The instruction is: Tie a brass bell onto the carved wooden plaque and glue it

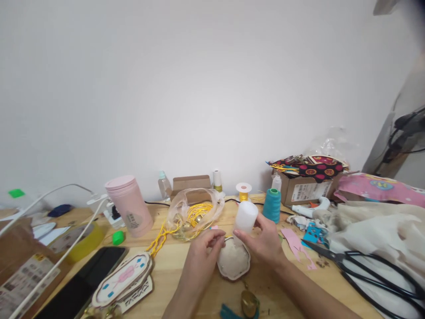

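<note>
My right hand [265,241] is wrapped round a white plastic bottle [246,217], which it holds tilted with the broad end up. The bottle's lower end sits over the top edge of a pale, scallop-edged ornament piece [233,261] lying on the table. My left hand [207,250] is at that piece's upper left edge, thumb and fingertips pinched together; what they hold, if anything, is too small to make out. Just below the piece lie a brass bell [249,303] and a teal tassel [229,311].
Behind my hands are a clear bag of yellow cords [195,215] and a teal thread cone [272,206]. Black scissors [348,261] lie at right by cream cloth [365,230]. At left are stacked embroidered ornaments [122,277], a phone [83,283] and a pink tumbler [129,206].
</note>
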{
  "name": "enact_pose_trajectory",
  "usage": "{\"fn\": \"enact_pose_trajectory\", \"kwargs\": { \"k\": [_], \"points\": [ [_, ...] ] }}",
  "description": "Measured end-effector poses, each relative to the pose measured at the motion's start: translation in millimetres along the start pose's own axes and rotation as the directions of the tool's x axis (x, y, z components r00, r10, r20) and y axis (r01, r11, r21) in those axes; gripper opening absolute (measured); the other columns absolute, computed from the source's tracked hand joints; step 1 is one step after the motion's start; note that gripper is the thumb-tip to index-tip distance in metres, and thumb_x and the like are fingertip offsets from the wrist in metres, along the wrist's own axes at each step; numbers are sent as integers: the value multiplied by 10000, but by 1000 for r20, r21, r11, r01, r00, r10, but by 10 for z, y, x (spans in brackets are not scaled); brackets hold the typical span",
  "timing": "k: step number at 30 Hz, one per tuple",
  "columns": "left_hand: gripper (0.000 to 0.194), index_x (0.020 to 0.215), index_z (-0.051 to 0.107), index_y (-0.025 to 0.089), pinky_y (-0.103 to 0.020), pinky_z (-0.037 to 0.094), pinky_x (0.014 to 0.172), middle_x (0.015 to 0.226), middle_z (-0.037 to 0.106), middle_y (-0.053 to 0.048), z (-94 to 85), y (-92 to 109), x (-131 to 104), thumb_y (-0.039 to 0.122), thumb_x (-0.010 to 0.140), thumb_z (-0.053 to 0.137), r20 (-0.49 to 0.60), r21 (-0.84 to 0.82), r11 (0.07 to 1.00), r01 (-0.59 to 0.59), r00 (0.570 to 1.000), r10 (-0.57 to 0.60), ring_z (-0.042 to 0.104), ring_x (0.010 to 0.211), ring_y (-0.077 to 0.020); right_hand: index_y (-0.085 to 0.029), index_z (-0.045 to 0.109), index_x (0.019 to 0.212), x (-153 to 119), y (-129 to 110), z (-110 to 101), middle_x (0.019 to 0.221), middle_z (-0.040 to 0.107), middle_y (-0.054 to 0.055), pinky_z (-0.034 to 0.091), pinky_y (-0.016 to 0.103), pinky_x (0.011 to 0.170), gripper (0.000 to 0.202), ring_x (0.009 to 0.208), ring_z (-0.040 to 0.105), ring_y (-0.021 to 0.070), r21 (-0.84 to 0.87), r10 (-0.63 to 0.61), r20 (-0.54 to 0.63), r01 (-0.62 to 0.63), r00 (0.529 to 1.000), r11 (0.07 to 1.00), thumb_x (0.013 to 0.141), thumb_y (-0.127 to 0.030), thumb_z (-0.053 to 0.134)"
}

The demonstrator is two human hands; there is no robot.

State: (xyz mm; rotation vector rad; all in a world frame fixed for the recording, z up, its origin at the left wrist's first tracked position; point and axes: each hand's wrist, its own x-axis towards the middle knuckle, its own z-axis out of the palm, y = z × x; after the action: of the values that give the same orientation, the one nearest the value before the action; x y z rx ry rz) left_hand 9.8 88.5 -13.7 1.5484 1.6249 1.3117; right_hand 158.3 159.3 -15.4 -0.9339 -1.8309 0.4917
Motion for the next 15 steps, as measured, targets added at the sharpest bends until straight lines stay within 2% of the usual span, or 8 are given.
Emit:
{"fn": "enact_pose_trajectory", "kwargs": {
  "k": [6,12,15],
  "points": [
    [226,853,611,175,-283,467,690,812,637,-44,16,103,-32,291,764,440,74,43,999,-24,997,21,596,726,-162,-149,518,705,1,-11,7,648,578,41,415,278,535,284,596,530,175,-31,-17,9,17,1000,999,614,-404,604],
    [214,890,612,187,-272,440,703,847,636,-45,37,54,-42,234,753,454,131,155,985,-72,990,52,571,773,-164,-149,530,710,-1,-27,-5,638,575,35,416,282,531,277,584,524,170,-42,-36,16,37,999,998,613,-396,607],
    [206,882,614,196,-268,435,691,843,640,-37,39,31,-38,229,747,462,146,194,978,-74,988,46,570,758,-163,-146,543,755,0,-12,-10,671,594,46,431,298,550,308,611,539,185,5,2,-13,-2,1000,1000,590,-391,628]
  ]
}}
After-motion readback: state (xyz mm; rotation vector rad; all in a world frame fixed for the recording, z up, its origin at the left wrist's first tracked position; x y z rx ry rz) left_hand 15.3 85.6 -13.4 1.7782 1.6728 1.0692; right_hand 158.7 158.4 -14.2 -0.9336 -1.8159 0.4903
